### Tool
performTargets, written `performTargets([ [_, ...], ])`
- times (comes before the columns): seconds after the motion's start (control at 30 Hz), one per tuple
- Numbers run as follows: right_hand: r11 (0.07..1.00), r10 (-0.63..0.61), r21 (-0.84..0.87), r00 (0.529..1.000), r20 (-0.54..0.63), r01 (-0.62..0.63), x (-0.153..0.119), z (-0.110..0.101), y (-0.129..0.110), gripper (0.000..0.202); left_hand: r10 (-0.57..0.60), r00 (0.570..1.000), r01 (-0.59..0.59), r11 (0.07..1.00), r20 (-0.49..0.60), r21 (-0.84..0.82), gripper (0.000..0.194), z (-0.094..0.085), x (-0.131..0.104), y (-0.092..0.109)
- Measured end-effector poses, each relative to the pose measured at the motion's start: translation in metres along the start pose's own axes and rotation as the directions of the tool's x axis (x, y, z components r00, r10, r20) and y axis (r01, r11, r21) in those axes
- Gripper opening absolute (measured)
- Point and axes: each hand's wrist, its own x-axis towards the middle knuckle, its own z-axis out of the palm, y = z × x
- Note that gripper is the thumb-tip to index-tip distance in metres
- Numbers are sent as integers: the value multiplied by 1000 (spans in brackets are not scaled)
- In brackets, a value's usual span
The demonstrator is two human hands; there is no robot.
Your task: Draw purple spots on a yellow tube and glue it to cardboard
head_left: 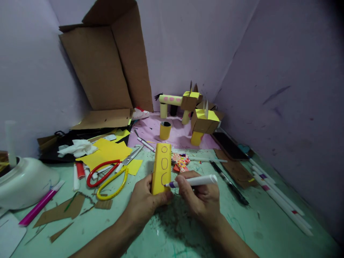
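Note:
My left hand grips the lower end of a yellow paper-covered tube, with the thumb across its bottom. Two purple ovals and a partly drawn third one show on its upper face. In my right hand is a white marker, its purple tip touching the yellow surface beside the lowest outline. Behind the tube stands a short yellow cylinder on pink cloth. Scissors with one red and one yellow handle lie open to the left.
Cardboard-headed animal figures stand at the back. Yellow paper, a white pot and a magenta marker are at left. A black pen, a phone and white markers lie at right.

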Motion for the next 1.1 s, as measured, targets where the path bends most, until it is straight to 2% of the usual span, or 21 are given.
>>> performTargets([
  [0.2, 996, 43, -77, 998, -35, -45, 0, -2, 2, 20, -16, 1000, 16, 1000, 5, 2, 50, -3, 1, -3],
  [0.43, 991, 10, -130, 995, -99, -23, 1, -3, 5, 21, -7, 1000, 6, 1000, 24, 20, 58, -2, 1, -2],
  [0.63, 997, 54, -47, 989, -136, -61, -4, -2, 10, 11, 9, 1000, -10, 998, 12, 63, 55, -2, 1, -4],
  [0.9, 989, 108, 111, 985, -135, -93, -7, 2, 8, 8, 26, 1000, -27, 993, 3, 116, 56, -2, 1, -5],
  [1.03, 947, 248, 257, 949, -196, -194, -6, 3, 8, 9, 18, 999, -16, 998, -28, 59, 57, -1, 1, -4],
  [1.1, 906, 360, 298, 918, -164, -302, -5, 4, 8, 13, 18, 997, -14, 999, -69, 52, 60, -2, 2, -5],
])
